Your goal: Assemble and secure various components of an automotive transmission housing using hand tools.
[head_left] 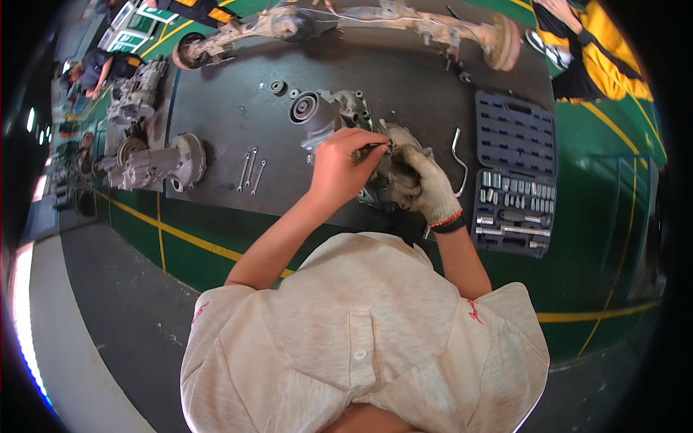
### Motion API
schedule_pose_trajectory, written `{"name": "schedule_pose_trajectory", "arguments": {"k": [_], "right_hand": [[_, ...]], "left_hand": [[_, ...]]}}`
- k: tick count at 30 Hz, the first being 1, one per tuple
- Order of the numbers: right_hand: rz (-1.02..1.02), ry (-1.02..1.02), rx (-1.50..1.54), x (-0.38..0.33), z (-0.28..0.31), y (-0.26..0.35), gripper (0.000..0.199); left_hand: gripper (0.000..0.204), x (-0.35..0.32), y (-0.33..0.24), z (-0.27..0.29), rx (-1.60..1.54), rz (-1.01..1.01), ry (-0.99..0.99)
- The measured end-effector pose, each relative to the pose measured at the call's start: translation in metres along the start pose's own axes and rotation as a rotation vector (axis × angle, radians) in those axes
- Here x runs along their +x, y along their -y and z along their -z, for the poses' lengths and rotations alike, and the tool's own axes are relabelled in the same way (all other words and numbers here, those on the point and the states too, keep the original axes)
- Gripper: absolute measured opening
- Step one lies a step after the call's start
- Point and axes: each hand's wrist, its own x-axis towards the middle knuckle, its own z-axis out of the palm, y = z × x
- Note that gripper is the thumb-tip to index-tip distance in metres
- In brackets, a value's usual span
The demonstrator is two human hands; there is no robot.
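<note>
A grey cast-metal assembly [325, 119] with a round, pulley-like end lies on the dark workbench in front of me. Over its near side, my bare left hand [345, 164] is closed, thumb and fingers pinching a small, slim dark piece [369, 150] whose kind is too small to make out. My right hand [432, 184], in a white knitted glove with a red-edged cuff, curls its fingers round the right part of the assembly. The two hands are close together, and they hide much of the metal between them.
Right of the assembly lie a bent metal rod [458, 162] and an open socket set case [514, 130]. Several wrenches [249, 171] lie left, near a gearbox with a bell housing [186, 160]. A rusty axle [346, 25] spans the far edge. A person in black and yellow [610, 54] is at far right.
</note>
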Motion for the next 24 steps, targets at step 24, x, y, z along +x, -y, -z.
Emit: {"name": "schedule_pose_trajectory", "arguments": {"k": [24], "right_hand": [[1.034,0.207,-1.557,0.063,-0.082,0.084,0.02]], "left_hand": [[0.022,-0.018,0.012,0.028,0.191,-0.291,-0.496]]}}
